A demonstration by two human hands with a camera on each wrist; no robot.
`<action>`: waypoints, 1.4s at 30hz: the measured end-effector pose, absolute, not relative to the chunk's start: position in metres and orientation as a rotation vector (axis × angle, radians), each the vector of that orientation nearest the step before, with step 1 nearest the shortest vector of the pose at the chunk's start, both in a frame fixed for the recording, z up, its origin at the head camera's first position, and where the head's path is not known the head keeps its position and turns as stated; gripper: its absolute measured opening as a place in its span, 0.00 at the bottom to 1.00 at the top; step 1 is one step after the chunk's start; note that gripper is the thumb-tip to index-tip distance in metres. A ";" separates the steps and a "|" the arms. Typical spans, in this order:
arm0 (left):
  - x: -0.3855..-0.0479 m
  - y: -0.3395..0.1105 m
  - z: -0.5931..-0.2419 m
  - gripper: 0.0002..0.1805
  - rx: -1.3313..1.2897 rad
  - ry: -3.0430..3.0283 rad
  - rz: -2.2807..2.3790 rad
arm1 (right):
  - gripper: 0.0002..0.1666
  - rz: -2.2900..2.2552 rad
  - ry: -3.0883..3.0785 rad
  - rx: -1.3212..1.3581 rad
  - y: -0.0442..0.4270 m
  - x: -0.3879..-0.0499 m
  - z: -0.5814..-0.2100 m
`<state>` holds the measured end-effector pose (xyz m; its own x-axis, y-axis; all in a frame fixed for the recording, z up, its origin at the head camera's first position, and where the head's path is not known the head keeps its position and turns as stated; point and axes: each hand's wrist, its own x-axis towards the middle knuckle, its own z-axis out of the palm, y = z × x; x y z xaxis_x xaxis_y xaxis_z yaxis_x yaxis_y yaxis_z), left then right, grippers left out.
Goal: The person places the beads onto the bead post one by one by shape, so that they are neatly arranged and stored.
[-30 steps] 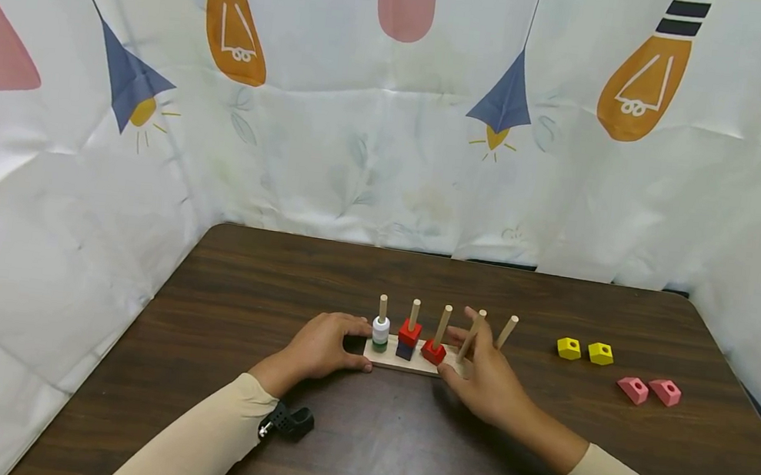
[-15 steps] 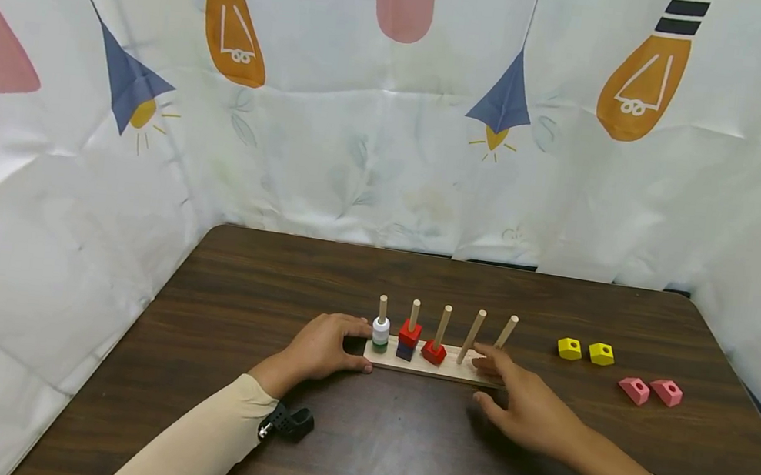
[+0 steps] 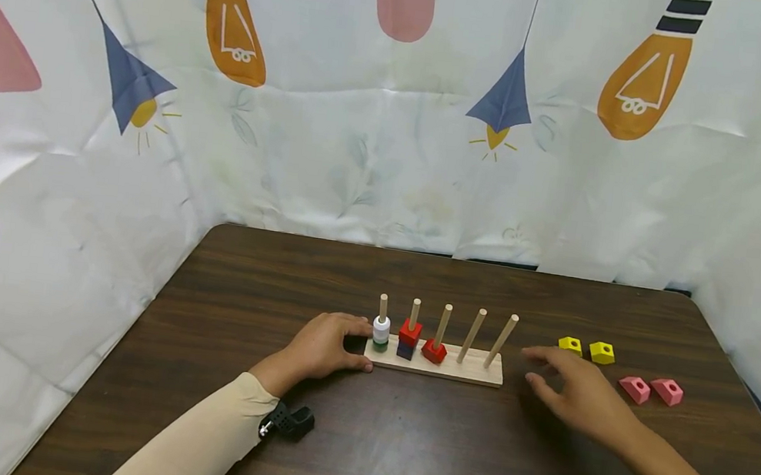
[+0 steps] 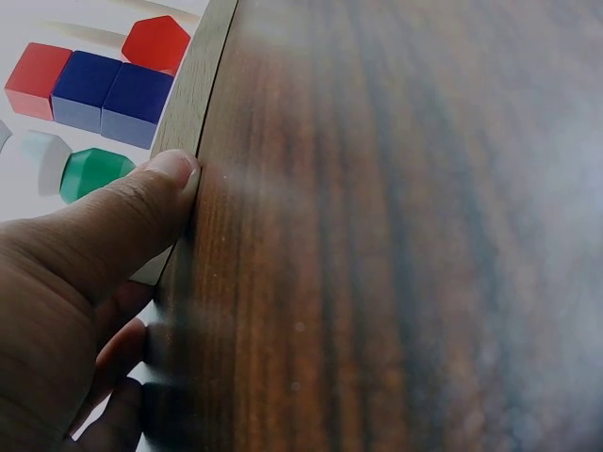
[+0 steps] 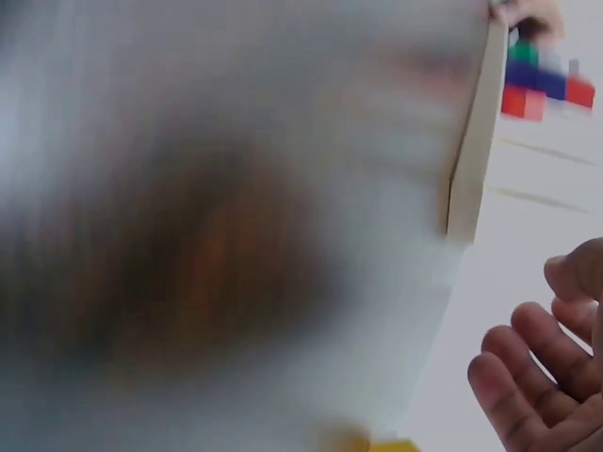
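Observation:
My left hand [image 3: 320, 346] grips the left end of a wooden peg board [image 3: 460, 374], its thumb against the front edge in the left wrist view. Five upright pegs line the board. Green and white beads [image 3: 381, 330] sit on the leftmost peg. A red cube [image 3: 409, 333] tops dark blue blocks [image 4: 111, 92] on the second, and a red angular block [image 3: 434, 352] is on the middle one. The two right pegs are bare. My right hand [image 3: 580, 390] hovers over the table right of the board, fingers relaxed, holding nothing. It partly covers one yellow block [image 3: 571, 344].
Another yellow block [image 3: 601, 353] with a hole lies to the right. Closer to me lie two pink sloped blocks, a left one [image 3: 634, 389] and a right one [image 3: 667, 391]. A patterned white curtain [image 3: 388, 169] surrounds the dark wooden table [image 3: 293, 275].
My right hand has moved right, away from the pegs, past the board's right end and toward the yellow blocks. The left hand and the board have stayed put.

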<state>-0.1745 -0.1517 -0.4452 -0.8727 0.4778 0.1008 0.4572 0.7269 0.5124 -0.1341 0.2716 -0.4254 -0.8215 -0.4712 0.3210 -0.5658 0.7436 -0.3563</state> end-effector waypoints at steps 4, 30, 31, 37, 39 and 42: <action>-0.174 -0.151 -0.445 0.28 0.768 2.878 0.844 | 0.23 0.637 -2.708 0.704 0.290 -0.144 -0.419; -0.174 -0.151 -0.445 0.28 0.760 2.885 0.824 | 0.22 0.680 -2.991 0.520 0.312 -0.175 -0.416; -0.174 -0.151 -0.445 0.28 0.758 2.887 0.822 | 0.22 0.689 -3.000 0.517 0.312 -0.175 -0.415; -0.174 -0.151 -0.445 0.29 0.762 2.888 0.821 | 0.20 0.693 -3.053 0.510 0.310 -0.177 -0.417; -0.174 -0.151 -0.445 0.28 0.769 2.887 0.821 | 0.19 0.689 -3.053 0.518 0.309 -0.177 -0.418; -0.174 -0.151 -0.445 0.28 0.770 2.887 0.822 | 0.19 0.678 -3.039 0.531 0.305 -0.177 -0.417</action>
<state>-0.1740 -0.1512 -0.4453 -0.8758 0.4738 0.0923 0.4513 0.7359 0.5047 -0.1774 0.3052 -0.4174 -0.9434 -0.3269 0.0560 -0.3197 0.8514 -0.4159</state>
